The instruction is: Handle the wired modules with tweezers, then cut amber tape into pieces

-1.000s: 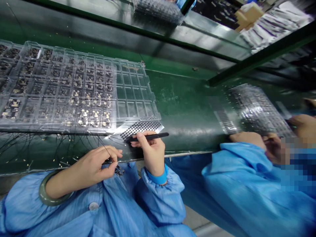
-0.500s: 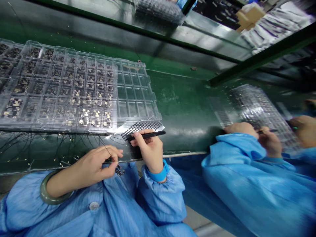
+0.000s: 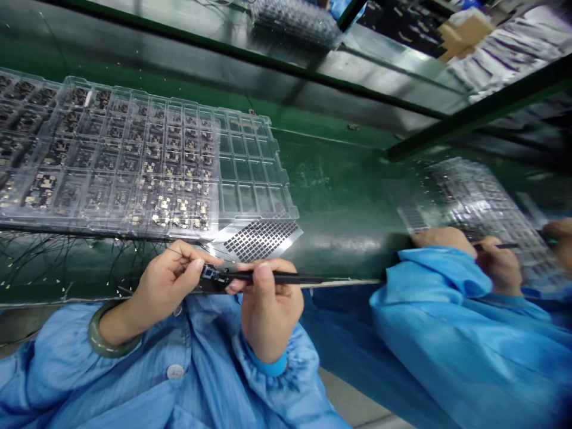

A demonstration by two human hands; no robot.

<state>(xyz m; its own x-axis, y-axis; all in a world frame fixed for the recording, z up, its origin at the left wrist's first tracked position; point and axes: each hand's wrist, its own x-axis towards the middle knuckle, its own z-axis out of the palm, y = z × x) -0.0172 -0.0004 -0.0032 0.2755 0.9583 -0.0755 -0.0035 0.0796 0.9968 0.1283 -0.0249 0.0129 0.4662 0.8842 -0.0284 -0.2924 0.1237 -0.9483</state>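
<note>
Head view: pinching a small circuit board (image 3: 208,273) with left hand (image 3: 172,277), by its end or its wire, cannot tell which; closing right hand (image 3: 270,304) round a slim black tool (image 3: 297,278), with its tip near the board. Holding the board between both hands, over the near edge of the green bench (image 3: 339,208). Showing beyond them a silvery sheet of black squares (image 3: 263,239), just beside clear compartment trays (image 3: 259,170).

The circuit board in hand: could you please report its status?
Left hand holding small circuit board. Right hand gripping black tool, tip near board. Gridded sheet beyond them, not blocking.
</note>
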